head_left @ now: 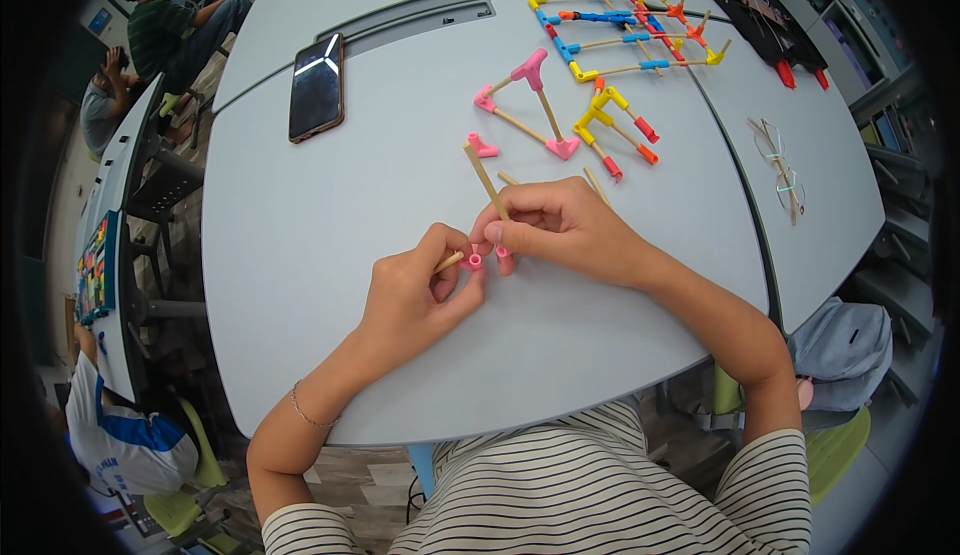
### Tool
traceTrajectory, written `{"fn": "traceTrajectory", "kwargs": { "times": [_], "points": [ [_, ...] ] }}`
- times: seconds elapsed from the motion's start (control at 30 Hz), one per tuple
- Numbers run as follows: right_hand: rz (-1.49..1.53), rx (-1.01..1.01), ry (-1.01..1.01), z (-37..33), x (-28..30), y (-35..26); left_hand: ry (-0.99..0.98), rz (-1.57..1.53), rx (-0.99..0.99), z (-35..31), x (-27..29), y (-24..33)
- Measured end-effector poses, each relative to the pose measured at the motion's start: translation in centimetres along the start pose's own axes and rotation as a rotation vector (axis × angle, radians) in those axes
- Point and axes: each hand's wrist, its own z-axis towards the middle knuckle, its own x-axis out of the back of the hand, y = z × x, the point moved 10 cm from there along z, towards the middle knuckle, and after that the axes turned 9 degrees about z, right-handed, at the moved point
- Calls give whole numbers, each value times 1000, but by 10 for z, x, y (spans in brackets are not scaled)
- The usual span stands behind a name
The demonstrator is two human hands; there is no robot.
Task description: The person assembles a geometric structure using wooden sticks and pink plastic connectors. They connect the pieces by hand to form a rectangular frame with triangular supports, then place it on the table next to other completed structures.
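My left hand [420, 290] pinches a pink connector [475, 261] that has a short wooden stick [449, 262] in it. Close beside it, my right hand [560, 225] grips a long wooden stick [484, 180] that slants up past its fingers. Another pink connector [505, 263] shows under the right fingertips; whether the long stick is seated in it is hidden. Just beyond the hands lies a loose pink connector [481, 145]. Farther out, a triangle of sticks and pink connectors [545, 105] rests on the table. Two more sticks partly show around my right hand.
Right of the triangle lies a yellow-and-red stick piece [610, 125], with a larger multicoloured stick frame [630, 35] behind it. A phone [317, 88] is at the far left, glasses [778, 170] at the right. A grey backpack [845, 355] sits beyond the table's right edge. Other people sit at the left.
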Motion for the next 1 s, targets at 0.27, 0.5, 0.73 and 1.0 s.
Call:
{"fn": "traceTrajectory", "kwargs": {
  "times": [0.27,0.5,0.73,1.0],
  "points": [
    [-142,49,30,-1,-2,-3,11,-158,50,-1,3,-6],
    [-395,154,38,-2,-4,-19,12,-296,100,-1,4,-10],
    [-461,202,47,-2,-3,-22,-24,-315,130,0,2,-16],
    [-429,176,87,-3,-1,-21,-30,-334,143,1,1,-18]
  ]
}}
